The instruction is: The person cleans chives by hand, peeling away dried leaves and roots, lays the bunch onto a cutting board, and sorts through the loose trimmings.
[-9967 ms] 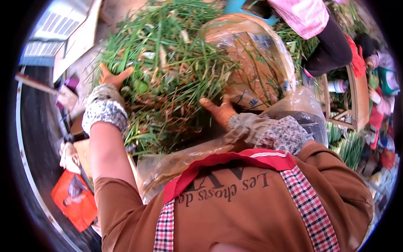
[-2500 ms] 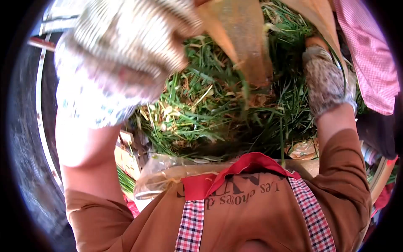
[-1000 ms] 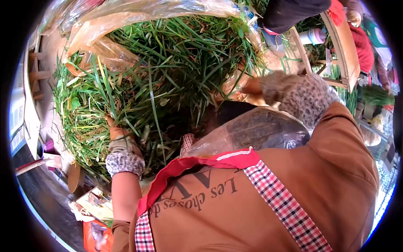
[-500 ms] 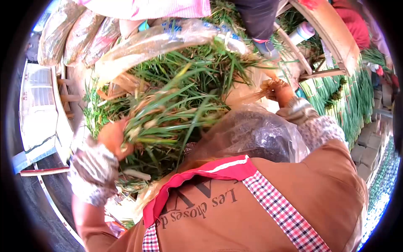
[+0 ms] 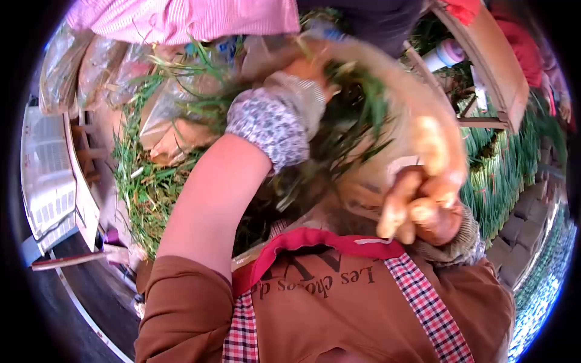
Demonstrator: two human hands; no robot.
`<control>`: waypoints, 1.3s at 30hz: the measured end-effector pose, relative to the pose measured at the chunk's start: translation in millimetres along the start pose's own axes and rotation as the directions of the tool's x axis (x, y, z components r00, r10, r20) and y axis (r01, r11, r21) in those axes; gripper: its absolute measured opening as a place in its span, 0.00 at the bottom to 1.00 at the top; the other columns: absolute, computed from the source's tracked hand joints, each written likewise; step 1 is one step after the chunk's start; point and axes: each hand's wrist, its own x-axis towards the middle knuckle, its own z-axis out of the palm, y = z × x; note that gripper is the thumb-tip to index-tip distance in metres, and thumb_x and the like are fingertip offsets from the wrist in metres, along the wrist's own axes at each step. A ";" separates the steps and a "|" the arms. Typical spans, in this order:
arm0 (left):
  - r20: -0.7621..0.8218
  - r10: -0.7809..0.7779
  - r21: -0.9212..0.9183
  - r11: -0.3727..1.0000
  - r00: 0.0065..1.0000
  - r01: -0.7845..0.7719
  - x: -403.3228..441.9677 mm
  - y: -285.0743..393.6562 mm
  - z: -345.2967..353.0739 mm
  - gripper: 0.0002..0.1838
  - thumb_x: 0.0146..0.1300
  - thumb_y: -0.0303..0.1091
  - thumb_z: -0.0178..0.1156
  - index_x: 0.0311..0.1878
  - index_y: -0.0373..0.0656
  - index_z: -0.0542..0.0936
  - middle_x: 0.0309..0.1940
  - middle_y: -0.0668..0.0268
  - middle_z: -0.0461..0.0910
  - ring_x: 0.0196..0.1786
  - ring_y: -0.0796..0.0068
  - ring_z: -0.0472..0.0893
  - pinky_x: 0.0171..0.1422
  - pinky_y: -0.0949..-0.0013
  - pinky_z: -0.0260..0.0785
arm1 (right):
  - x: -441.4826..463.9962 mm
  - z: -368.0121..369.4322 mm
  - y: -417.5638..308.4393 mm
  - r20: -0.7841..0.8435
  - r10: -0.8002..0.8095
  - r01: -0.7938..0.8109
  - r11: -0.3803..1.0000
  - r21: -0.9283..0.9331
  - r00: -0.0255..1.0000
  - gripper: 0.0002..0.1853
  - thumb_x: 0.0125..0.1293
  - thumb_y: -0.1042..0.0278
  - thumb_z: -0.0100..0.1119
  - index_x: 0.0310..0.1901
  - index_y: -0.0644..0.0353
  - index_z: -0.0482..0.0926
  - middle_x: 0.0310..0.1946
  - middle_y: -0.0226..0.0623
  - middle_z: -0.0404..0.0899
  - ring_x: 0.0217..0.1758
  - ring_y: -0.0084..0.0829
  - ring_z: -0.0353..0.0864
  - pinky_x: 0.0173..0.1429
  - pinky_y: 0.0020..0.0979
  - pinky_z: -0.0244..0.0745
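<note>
My left hand (image 5: 307,74) reaches across to a large clear plastic bag (image 5: 433,100). The hand is blurred, but its fingers look curled round long green leaves (image 5: 366,81) that stick out beside it. Closer to my body, my right hand (image 5: 423,209) is closed on the gathered edge of the bag and holds it up. Beneath my left arm lies a heap of loose green leaves and trimmings (image 5: 142,193). A piece of crumpled plastic (image 5: 178,139) rests on that heap.
Several filled plastic bags (image 5: 60,72) stand at the far left, beside a white box (image 5: 48,175). Bundles of green stalks (image 5: 499,175) line the right side, near a wooden stool or bench (image 5: 493,66). A person in pink checked cloth (image 5: 181,18) is opposite.
My left hand has swung from the left of the heap forward and right to the bag with the leaves. My right hand has moved nearer my body, and the bag now stands higher.
</note>
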 end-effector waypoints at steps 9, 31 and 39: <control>0.218 0.320 -0.953 0.271 0.922 0.132 58.1 -95.3 115.4 0.34 0.60 0.46 0.49 0.67 0.46 0.49 0.65 0.60 0.54 0.66 0.63 0.57 0.67 0.61 0.51 | 24.7 1.4 -26.5 -0.306 -0.451 0.373 0.884 -0.281 0.839 0.38 0.64 0.74 0.46 0.66 0.61 0.31 0.16 0.35 0.68 0.07 0.20 0.63 0.09 0.19 0.58; -0.415 -0.373 -0.637 0.770 0.830 0.028 -238.0 -269.1 -41.6 0.20 0.60 0.38 0.51 0.55 0.40 0.71 0.45 0.60 0.77 0.47 0.70 0.76 0.50 0.71 0.68 | -12.5 -95.6 -68.6 -0.636 -0.187 -0.157 0.882 -0.445 0.749 0.28 0.60 0.56 0.54 0.60 0.57 0.62 0.44 0.29 0.73 0.37 0.19 0.69 0.42 0.20 0.65; 0.214 -0.739 -0.976 -0.187 0.639 0.110 -434.7 -252.6 194.0 0.33 0.47 0.32 0.67 0.59 0.44 0.67 0.46 0.60 0.77 0.47 0.67 0.76 0.49 0.66 0.69 | 27.0 2.4 -94.7 -0.603 -0.293 -0.603 0.100 -0.791 0.742 0.18 0.65 0.56 0.46 0.51 0.56 0.74 0.42 0.32 0.75 0.44 0.25 0.73 0.48 0.27 0.66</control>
